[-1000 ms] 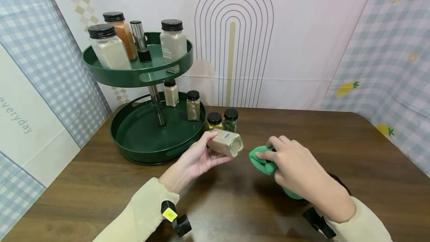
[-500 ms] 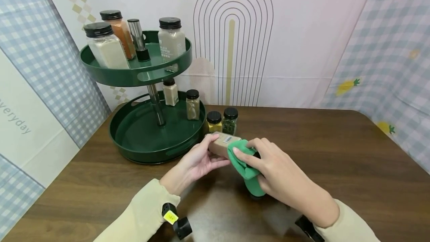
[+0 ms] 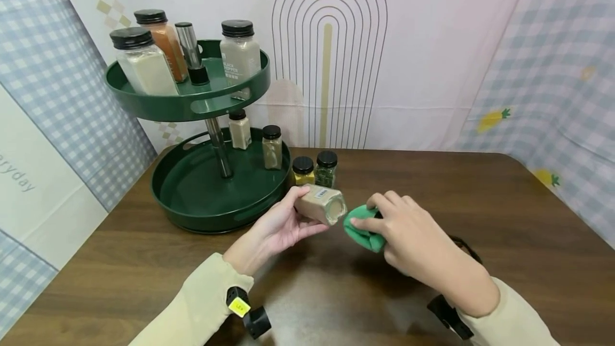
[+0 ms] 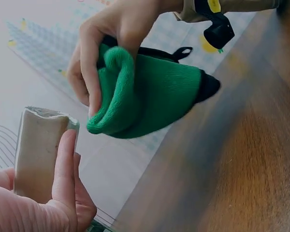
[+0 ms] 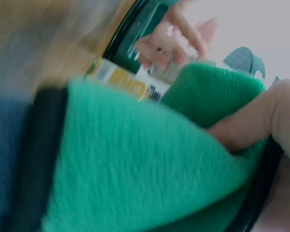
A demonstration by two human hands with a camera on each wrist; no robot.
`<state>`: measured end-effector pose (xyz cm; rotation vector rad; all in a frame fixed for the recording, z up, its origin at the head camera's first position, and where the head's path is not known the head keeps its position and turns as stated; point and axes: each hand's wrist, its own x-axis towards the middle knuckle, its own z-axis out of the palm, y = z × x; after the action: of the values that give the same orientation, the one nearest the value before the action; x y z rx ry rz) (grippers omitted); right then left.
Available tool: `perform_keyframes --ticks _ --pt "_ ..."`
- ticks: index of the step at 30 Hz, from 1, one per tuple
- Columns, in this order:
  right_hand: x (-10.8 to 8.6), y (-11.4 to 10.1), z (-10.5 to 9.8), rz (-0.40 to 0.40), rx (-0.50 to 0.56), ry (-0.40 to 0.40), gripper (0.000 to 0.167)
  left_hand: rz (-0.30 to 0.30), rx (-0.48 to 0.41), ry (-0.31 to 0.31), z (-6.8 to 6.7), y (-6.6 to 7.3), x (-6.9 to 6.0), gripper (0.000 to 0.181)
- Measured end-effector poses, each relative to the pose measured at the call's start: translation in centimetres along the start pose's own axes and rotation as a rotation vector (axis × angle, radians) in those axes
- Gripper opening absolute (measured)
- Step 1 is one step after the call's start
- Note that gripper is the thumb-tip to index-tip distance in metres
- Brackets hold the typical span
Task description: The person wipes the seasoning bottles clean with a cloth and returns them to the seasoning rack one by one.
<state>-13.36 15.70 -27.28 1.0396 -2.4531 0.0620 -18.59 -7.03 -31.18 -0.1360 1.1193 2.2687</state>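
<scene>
My left hand (image 3: 271, 236) grips a spice jar (image 3: 317, 203) of beige powder, tipped on its side above the table with its glass base facing right. Its cap end is hidden by the fingers. My right hand (image 3: 415, 236) pinches a folded green cloth (image 3: 361, 231) with black edging, just to the right of the jar's base. In the left wrist view a gap shows between the cloth (image 4: 159, 92) and the jar (image 4: 38, 154). The right wrist view is mostly filled by the cloth (image 5: 130, 164).
A two-tier green turntable rack (image 3: 216, 220) stands at the left. Its upper tier carries large jars, including a black pepper jar (image 3: 240, 60), and a metal handle post (image 3: 191, 52). Two small jars stand below. A yellow-filled jar (image 3: 304, 171) and a green-herb jar (image 3: 326, 168) stand beside it.
Half a second ago the cloth pressed over the jar's base; now my right hand has drawn it back to the right, off the jar. My left hand keeps holding the jar nearly in place.
</scene>
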Motion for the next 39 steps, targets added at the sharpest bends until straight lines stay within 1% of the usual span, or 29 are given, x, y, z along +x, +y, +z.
perform_keyframes --ticks 2,4,7,8,10,13,16,19,21,23,25,26,28,30,31,32,34,35,37,39 --pt "0.1 0.2 -0.3 0.04 -0.017 0.046 0.056 -0.008 -0.008 -0.013 0.0 0.1 0.0 0.056" --pt "0.1 0.2 -0.5 0.064 0.003 0.132 0.058 -0.012 -0.011 -0.02 0.0 0.2 0.0 0.057" --pt "0.2 0.0 -0.4 0.053 0.071 0.254 0.062 -0.027 -0.017 -0.029 -0.1 0.1 0.0 0.057" --pt "0.2 -0.1 -0.3 0.044 0.093 0.277 0.063 -0.034 -0.017 -0.032 -0.1 0.0 0.0 0.056" --pt "0.3 -0.4 0.2 0.024 0.118 0.295 0.065 -0.047 -0.01 -0.043 -0.1 -0.2 0.0 0.055" --pt "0.4 -0.6 1.0 0.022 0.132 0.284 0.067 -0.053 0.009 -0.056 0.0 -0.3 0.0 0.054" --pt "0.2 -0.6 1.3 0.053 0.129 0.239 0.068 -0.046 0.026 -0.06 0.1 -0.4 0.0 0.055" --pt "0.1 -0.6 1.2 0.085 0.116 0.168 0.068 -0.046 0.029 -0.059 0.1 -0.3 0.0 0.057" --pt "0.0 -0.6 1.0 0.091 0.09 0.113 0.066 -0.05 0.023 -0.064 0.1 -0.2 0.0 0.057" --pt "0.0 -0.6 0.9 0.098 0.062 0.059 0.063 -0.05 0.009 -0.07 0.0 -0.1 -0.1 0.057" --pt "0.0 -0.6 0.7 0.123 0.035 0.011 0.06 -0.048 -0.013 -0.08 0.0 0.0 -0.1 0.057" --pt "0.0 -0.6 0.6 0.141 0.023 0.001 0.059 -0.047 -0.023 -0.084 0.1 0.1 -0.1 0.057" --pt "0.0 -0.7 0.4 0.19 0.026 0.014 0.06 -0.043 -0.04 -0.09 0.1 0.1 -0.1 0.058" --pt "0.0 -0.8 0.2 0.22 0.045 0.089 0.064 -0.045 -0.054 -0.09 0.1 0.1 -0.1 0.057" --pt "0.0 -0.8 0.2 0.216 0.064 0.138 0.067 -0.046 -0.054 -0.089 0.1 0.0 -0.1 0.056" --pt "0.1 -0.9 0.2 0.194 0.087 0.191 0.068 -0.049 -0.053 -0.087 0.1 -0.1 -0.1 0.056" --pt "0.2 -1.1 0.4 0.117 0.122 0.263 0.071 -0.058 -0.05 -0.08 0.1 -0.3 0.0 0.054" --pt "0.2 -1.2 0.6 0.073 0.136 0.283 0.071 -0.063 -0.049 -0.075 0.1 -0.4 0.0 0.054" --pt "0.3 -1.3 0.9 -0.011 0.161 0.281 0.072 -0.067 -0.041 -0.063 0.0 -0.5 0.0 0.053" --pt "0.3 -1.2 1.1 -0.065 0.169 0.257 0.074 -0.069 -0.036 -0.053 0.0 -0.6 0.0 0.055"
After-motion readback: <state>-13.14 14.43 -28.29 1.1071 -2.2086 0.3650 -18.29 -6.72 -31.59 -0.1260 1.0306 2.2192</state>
